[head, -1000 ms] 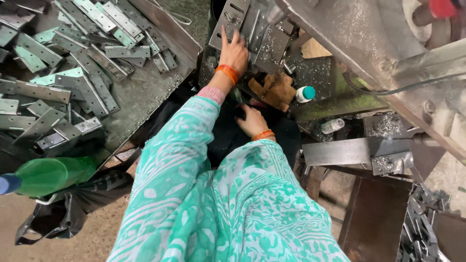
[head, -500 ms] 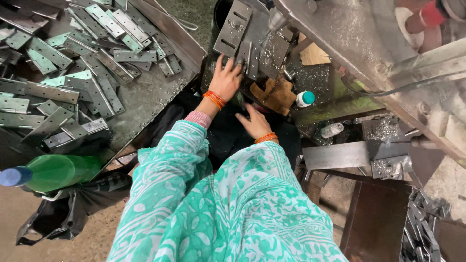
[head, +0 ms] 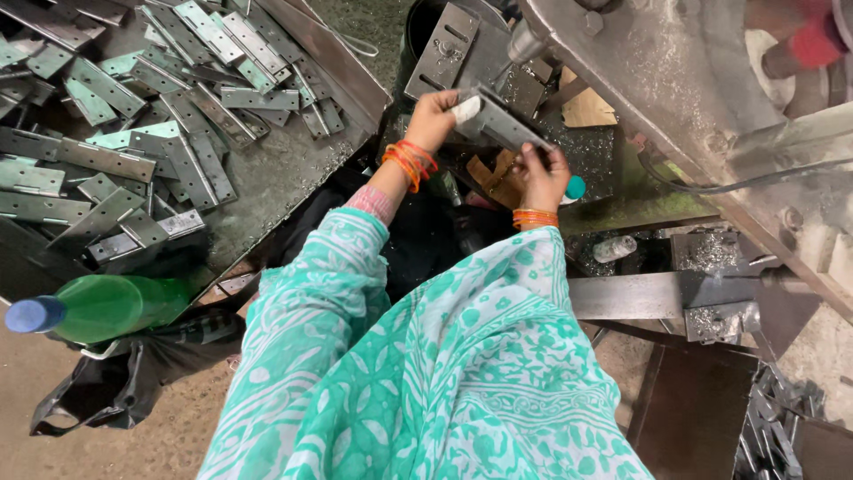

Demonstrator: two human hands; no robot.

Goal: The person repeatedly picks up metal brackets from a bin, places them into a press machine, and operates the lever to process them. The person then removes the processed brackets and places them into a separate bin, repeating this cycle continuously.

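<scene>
Both hands hold one grey metal hinge plate [head: 502,123] in front of a metal press machine [head: 675,71]. My left hand [head: 435,116] grips the plate's upper left end, with white tape on one finger and orange bangles at the wrist. My right hand [head: 542,173] holds the lower right end from below. The plate is tilted, lifted off the dark machine bed [head: 586,147]. Another slotted plate [head: 444,49] leans against a dark bin just above the hands.
A worktable [head: 284,178] at the left carries several loose hinge plates [head: 133,133]. A green bottle with a blue cap [head: 98,307] lies at the lower left over a black bag [head: 115,382]. Metal scraps [head: 773,427] sit at the lower right.
My left hand has pulled back from the plates at the machine bed with a hinge plate. My right hand has risen from my lap to hold its other end.
</scene>
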